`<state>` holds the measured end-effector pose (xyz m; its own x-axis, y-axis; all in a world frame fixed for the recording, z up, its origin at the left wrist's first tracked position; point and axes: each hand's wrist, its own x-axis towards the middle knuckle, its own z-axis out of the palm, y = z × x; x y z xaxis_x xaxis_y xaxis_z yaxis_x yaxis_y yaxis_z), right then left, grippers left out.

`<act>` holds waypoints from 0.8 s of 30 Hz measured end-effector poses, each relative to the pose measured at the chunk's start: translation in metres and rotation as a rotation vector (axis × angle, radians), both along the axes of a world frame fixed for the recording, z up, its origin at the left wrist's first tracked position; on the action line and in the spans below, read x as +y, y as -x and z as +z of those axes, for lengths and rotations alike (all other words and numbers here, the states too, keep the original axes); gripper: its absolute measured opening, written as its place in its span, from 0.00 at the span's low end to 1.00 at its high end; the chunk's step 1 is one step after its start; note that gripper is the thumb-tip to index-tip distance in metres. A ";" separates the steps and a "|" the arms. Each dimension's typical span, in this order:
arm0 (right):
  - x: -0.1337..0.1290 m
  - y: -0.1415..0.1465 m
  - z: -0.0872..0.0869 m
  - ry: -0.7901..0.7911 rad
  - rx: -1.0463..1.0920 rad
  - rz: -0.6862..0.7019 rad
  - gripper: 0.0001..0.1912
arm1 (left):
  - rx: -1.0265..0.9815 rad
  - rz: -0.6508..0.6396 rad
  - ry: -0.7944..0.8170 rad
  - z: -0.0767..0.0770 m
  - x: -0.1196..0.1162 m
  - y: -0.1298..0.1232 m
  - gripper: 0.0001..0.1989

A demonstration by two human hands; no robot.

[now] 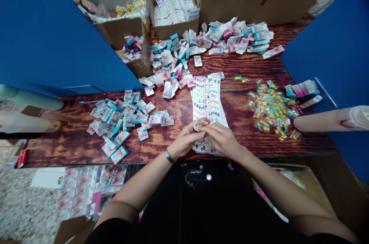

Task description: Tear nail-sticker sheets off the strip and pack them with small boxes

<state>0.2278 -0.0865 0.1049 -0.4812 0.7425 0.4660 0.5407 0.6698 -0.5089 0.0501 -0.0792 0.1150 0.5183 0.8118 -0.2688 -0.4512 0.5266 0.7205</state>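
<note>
My left hand is closed on a small sticker sheet with yellowish oval prints, which looks folded or curved. Opposite it, my right hand pinches the same sheet from the right edge, the fingertips of both hands almost meeting. Beneath and beyond them lies a stack of white sticker strips with rows of coloured ovals, partly covered by my hands. Small closed boxes with a hand print are heaped to the left. A pile of shiny yellow-green packets lies to the right.
Open-flapped small boxes spread across the back of the wooden table. Behind stand a carton of sticker strips and a large carton. Blue panels flank the table; a co-worker's hand shows at upper left.
</note>
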 end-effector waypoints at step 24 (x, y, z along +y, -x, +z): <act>0.217 -0.162 -0.042 0.299 -0.242 -0.557 0.07 | 0.375 -0.017 0.090 -0.020 -0.001 -0.001 0.24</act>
